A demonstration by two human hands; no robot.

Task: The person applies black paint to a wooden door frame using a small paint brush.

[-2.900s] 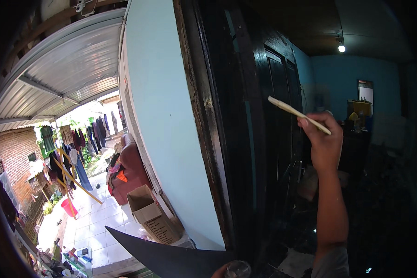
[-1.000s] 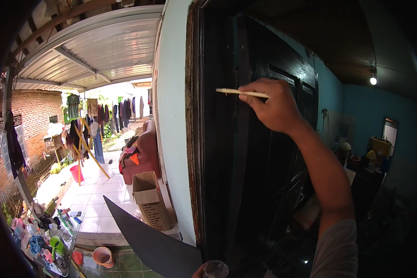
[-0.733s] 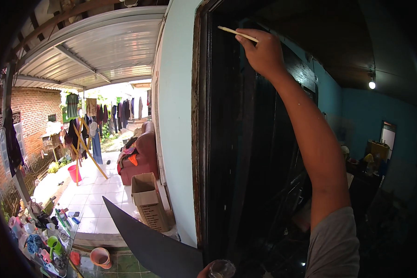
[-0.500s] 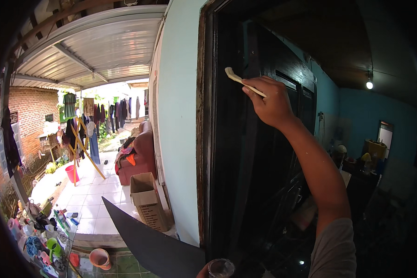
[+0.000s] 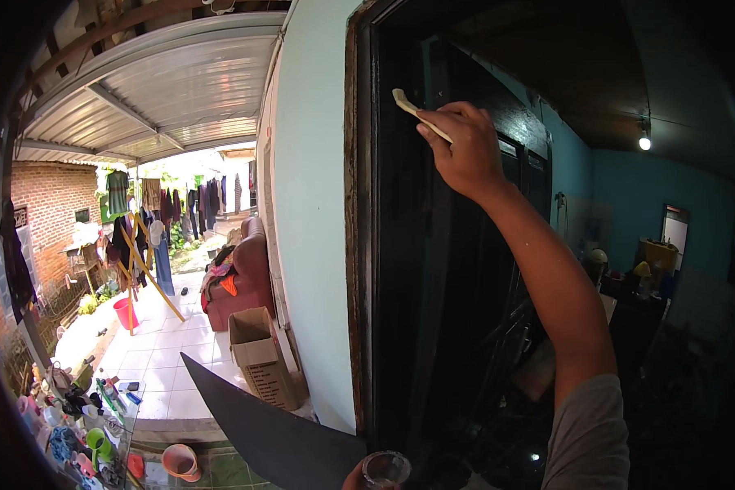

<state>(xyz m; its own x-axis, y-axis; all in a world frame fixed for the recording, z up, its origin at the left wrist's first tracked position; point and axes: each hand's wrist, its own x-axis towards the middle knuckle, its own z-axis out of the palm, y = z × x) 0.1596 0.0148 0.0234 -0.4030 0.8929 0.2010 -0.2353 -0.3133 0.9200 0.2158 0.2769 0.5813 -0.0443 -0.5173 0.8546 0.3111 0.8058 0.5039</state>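
Raised at the dark door frame, my right hand (image 5: 467, 153) is closed round the pale handle of a paintbrush (image 5: 434, 127). The brush's tip is up against or very near the black inner face of the frame (image 5: 396, 204); whether it touches I cannot tell. Low in the view, only part of my left hand (image 5: 354, 480) shows, its fingers curled about a clear round cup (image 5: 386, 468). What the cup holds is too dark to make out. Behind my right arm stands a glossy black panelled door (image 5: 474, 269).
A dark flat panel (image 5: 269, 429) slants out beside the light blue wall (image 5: 318, 212). Beyond it are an open cardboard box (image 5: 261, 359) and a red sofa (image 5: 249, 278). Bottles and cups crowd the lower left, near a bucket (image 5: 181, 463). Clothes hang outside.
My right hand has moved up a little along the door frame with the paintbrush. The cup in my left hand shows slightly higher.
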